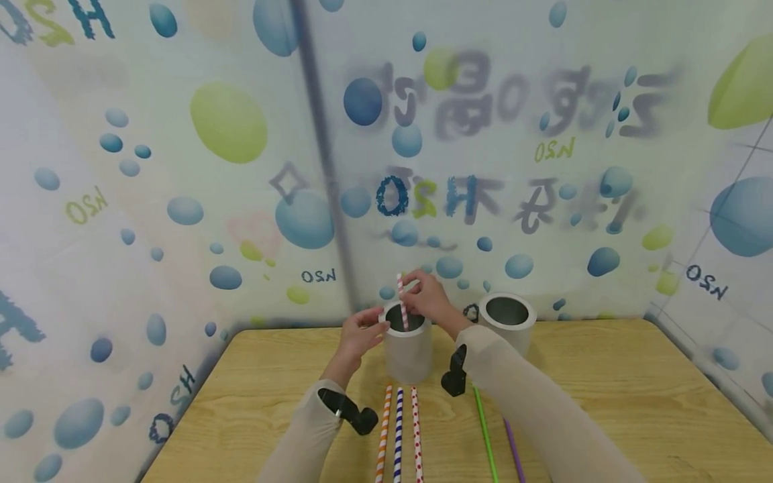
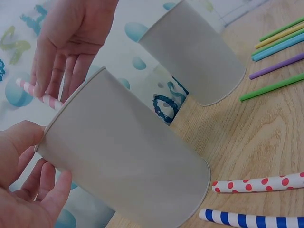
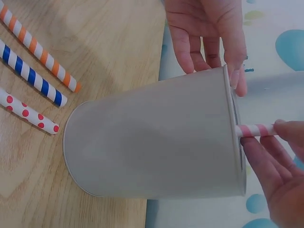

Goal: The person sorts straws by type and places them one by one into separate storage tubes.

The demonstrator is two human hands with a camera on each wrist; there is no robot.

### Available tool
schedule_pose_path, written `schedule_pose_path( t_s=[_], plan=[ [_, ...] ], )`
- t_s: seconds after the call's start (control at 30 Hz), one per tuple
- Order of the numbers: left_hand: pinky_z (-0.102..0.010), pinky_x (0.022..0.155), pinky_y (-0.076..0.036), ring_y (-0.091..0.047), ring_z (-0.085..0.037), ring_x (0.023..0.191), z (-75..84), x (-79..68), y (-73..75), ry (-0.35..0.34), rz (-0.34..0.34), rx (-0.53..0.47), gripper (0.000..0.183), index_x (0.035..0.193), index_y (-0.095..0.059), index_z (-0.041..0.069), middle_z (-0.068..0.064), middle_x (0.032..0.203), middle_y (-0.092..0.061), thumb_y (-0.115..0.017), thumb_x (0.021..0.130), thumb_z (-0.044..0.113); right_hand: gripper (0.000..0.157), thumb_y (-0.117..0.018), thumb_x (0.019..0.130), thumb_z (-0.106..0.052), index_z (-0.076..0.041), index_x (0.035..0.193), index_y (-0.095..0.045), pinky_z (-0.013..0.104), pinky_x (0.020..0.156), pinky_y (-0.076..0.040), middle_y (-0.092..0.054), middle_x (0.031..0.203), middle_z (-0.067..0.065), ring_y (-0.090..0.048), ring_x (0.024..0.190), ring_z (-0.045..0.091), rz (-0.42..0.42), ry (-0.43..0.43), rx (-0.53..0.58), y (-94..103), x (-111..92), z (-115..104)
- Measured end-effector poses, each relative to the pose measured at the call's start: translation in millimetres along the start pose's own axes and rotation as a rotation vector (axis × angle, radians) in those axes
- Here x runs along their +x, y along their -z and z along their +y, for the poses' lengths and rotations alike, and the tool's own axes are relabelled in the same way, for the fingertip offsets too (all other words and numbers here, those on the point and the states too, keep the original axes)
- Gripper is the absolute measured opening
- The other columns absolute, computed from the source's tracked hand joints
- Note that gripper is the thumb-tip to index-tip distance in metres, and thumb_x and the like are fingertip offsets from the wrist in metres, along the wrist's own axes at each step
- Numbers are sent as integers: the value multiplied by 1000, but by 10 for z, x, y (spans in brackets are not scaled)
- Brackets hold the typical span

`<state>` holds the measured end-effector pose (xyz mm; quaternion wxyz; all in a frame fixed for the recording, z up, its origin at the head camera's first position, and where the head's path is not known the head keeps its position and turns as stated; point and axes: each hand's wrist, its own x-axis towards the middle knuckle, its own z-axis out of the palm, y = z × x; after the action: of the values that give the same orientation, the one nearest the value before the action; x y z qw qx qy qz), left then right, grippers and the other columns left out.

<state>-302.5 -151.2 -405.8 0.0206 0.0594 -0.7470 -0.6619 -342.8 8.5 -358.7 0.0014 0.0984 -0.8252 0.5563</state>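
A paper straw [image 1: 400, 285] with pink and white stripes stands upright, its lower part inside the mouth of a light grey canister [image 1: 408, 355]. My right hand [image 1: 426, 295] pinches the straw between thumb and fingers just above the rim, as the right wrist view also shows. On the canister's left side, my left hand [image 1: 359, 335] grips the rim, thumb at the edge and fingers along the outer wall [image 2: 118, 142]. The straw's lower end is hidden by the canister wall in both wrist views.
A second grey canister [image 1: 521, 334] stands to the right. Nearer me lie an orange-striped straw [image 1: 383, 436], a blue-striped straw [image 1: 398, 436] and a red-dotted straw [image 1: 417, 429]. Plain straws, including green [image 1: 485, 433] and purple [image 1: 513, 448], lie further right. A patterned curtain [image 1: 181, 282] hangs behind the wooden table [image 1: 266, 376].
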Motion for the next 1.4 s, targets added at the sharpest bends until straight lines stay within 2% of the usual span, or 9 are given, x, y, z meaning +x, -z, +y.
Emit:
schedule_pose_path(
  t_s=[0.17,0.4,0.73,0.8,0.9,1.03,1.17,1.4],
  plan=[
    [-39,80,-51,-54,-24,93,0,-6,13,-10,3,-4,34,115,-61,4,-13,104,-54,-68,82,11,19,-64,84,-6,-5,102,-56,29,56,-53,-61,84,11,-62,62,19,-12,-15,-13,-64,0,13],
    [-38,78,-52,-54,-20,88,-5,-19,9,-39,-15,-33,35,114,-61,0,-11,99,-53,-68,80,6,15,-67,82,-7,-4,93,-58,29,51,-52,-60,71,9,-63,56,20,-12,-56,-59,-107,-8,27],
    [-39,78,-51,-54,-18,86,2,-22,24,-45,-25,-36,37,116,-59,-1,-11,99,-53,-68,81,8,14,-68,81,-13,-5,89,-60,25,47,-47,-61,64,3,-54,49,12,43,-12,-250,-184,30,69],
    [-40,80,-51,-54,-18,85,77,-90,23,-48,-36,-37,37,117,-57,-4,-12,100,-53,-66,82,6,14,-69,80,-13,-5,88,-60,24,48,-45,-61,65,3,-54,51,12,59,6,-270,-192,31,70],
    [-40,80,-51,-54,-17,84,84,-100,24,-48,-38,-36,37,117,-57,-4,-12,99,-53,-66,82,6,13,-69,80,-13,-5,86,-60,26,53,-45,-61,72,4,-55,60,15,77,31,-304,-207,18,54],
    [-40,79,-51,-54,-18,86,32,-46,19,-47,-31,-37,38,118,-58,-2,-12,101,-53,-67,82,8,13,-70,80,-13,-6,84,-60,28,59,-45,-62,80,5,-55,69,18,96,49,-343,-213,2,26],
    [-40,80,-50,-54,-19,87,40,-49,10,-44,-33,-32,38,118,-58,-1,-13,102,-53,-67,82,9,14,-71,78,-13,-4,83,-62,28,57,-46,-62,78,5,-55,67,17,102,59,-335,-202,7,35],
    [-38,78,-52,-54,-20,86,-4,-30,12,-43,-14,-27,36,115,-60,0,-12,100,-54,-67,81,8,17,-73,77,-13,-1,85,-65,27,46,-50,-63,71,7,-59,52,18,76,4,-235,-160,34,57]
  ],
)
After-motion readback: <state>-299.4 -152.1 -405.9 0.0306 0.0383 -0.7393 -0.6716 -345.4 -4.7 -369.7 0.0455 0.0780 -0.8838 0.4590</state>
